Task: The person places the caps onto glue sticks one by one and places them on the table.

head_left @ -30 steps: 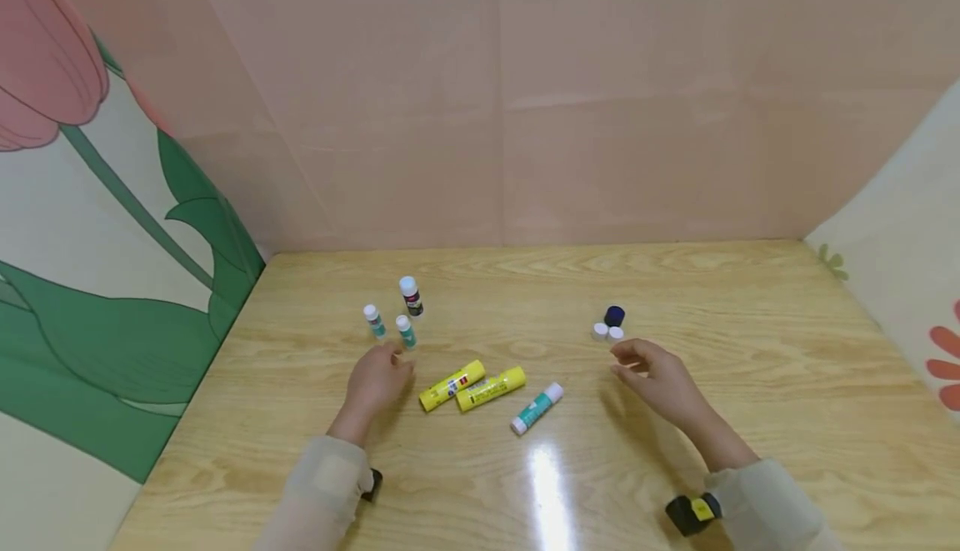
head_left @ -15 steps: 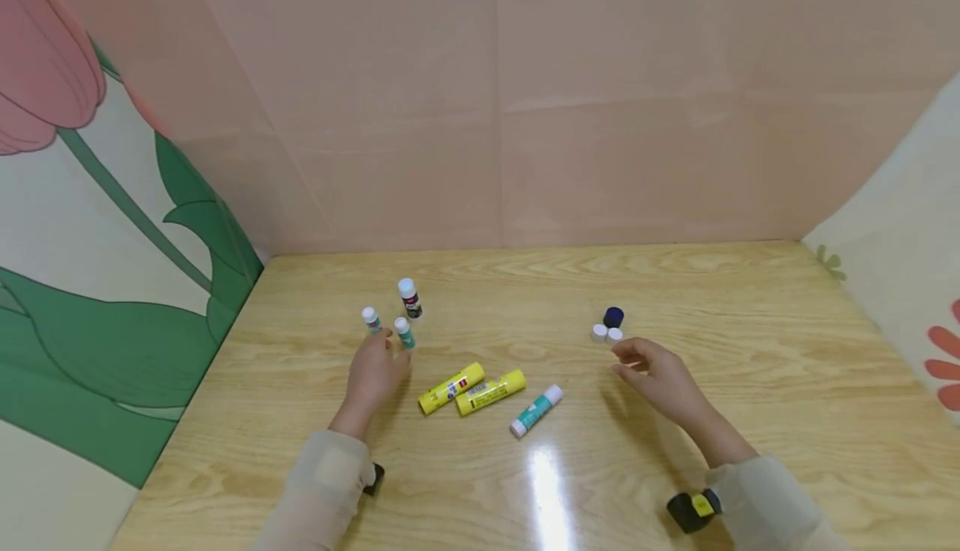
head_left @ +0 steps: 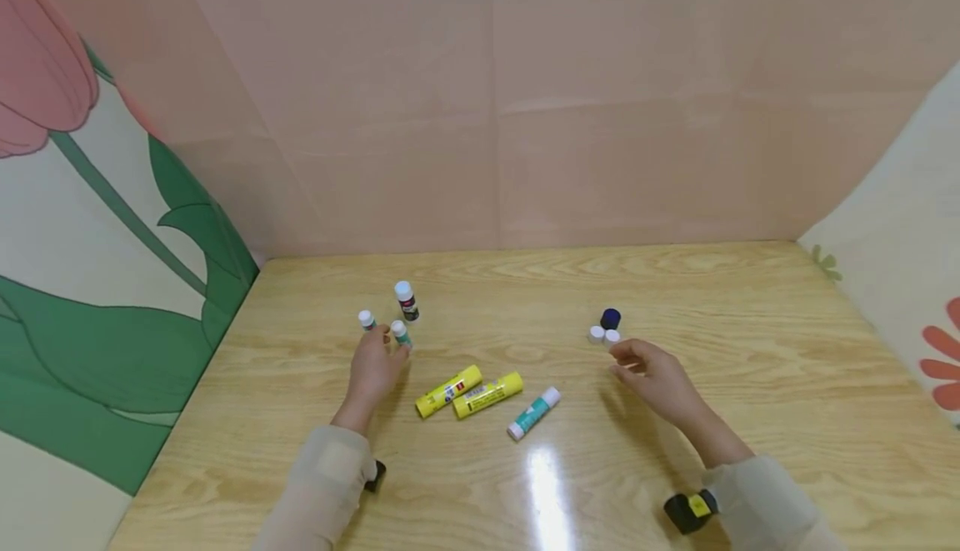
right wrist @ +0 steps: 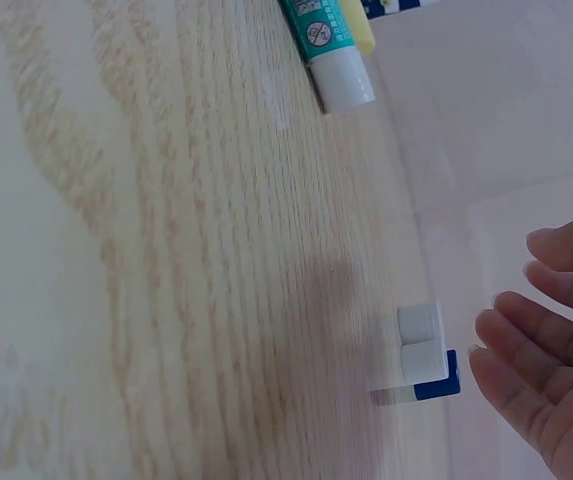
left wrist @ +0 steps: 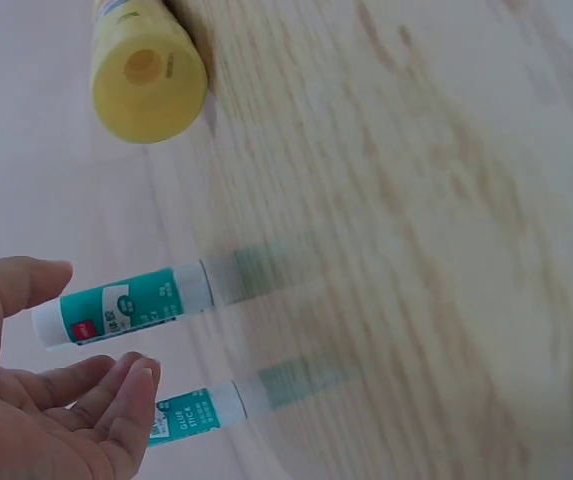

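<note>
Now your left hand [head_left: 372, 369], parted and apparently empty, has advanced, bringing an upright turquoise glue stick [head_left: 402, 335] between thumb and fingers, seemingly within grasp; your right hand [head_left: 657, 374] hovers relaxed, empty, near white caps [head_left: 597, 335].

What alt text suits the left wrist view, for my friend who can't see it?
A person's left hand has its thumb and fingers on either side of a teal and white glue stick; contact is unclear. A second glue stick is partly hidden behind the fingers, and a yellow tube lies near the picture's top.
</note>
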Demonstrator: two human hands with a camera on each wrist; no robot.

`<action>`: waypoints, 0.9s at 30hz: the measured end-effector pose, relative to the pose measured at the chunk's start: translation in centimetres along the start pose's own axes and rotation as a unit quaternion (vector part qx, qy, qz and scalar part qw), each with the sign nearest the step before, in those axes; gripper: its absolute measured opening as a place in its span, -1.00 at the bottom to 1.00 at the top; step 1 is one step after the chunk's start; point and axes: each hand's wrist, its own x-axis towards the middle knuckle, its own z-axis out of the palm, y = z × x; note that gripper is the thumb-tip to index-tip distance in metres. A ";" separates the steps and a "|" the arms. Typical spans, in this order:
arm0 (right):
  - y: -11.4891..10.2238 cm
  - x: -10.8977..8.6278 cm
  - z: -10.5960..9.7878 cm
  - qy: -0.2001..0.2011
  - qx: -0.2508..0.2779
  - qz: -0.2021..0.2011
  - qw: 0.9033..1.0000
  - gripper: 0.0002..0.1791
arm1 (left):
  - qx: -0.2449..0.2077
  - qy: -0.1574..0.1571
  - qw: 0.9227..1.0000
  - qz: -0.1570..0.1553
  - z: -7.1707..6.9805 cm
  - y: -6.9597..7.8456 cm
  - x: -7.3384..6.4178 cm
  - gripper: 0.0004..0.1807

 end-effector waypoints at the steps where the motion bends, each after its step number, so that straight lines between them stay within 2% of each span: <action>1: 0.0 0.1 0.0 -0.001 0.002 0.000 1.000 -0.78 | 0.000 0.001 1.000 -0.001 0.0 -0.1 0.1 -0.48; 8: -0.1 0.6 0.2 -0.002 0.015 0.000 1.000 -0.78 | -0.012 0.002 1.000 -0.011 0.1 -0.2 0.4 -0.51; 12: 0.1 0.8 0.4 0.004 0.014 -0.002 1.000 -0.78 | -0.020 0.004 1.000 -0.006 0.1 -0.2 0.6 -0.50; 15: 0.2 1.0 0.4 0.009 0.015 0.005 1.000 -0.78 | -0.025 0.008 1.000 0.000 0.2 -0.3 0.7 -0.52; 22: 0.6 1.4 0.4 0.013 0.015 0.013 1.000 -0.79 | -0.052 -0.002 0.999 -0.014 0.2 -0.3 1.1 -0.54; 27: 1.0 1.6 0.4 0.013 0.011 0.021 1.000 -0.80 | -0.053 0.000 0.999 -0.009 0.3 -0.3 1.1 -0.57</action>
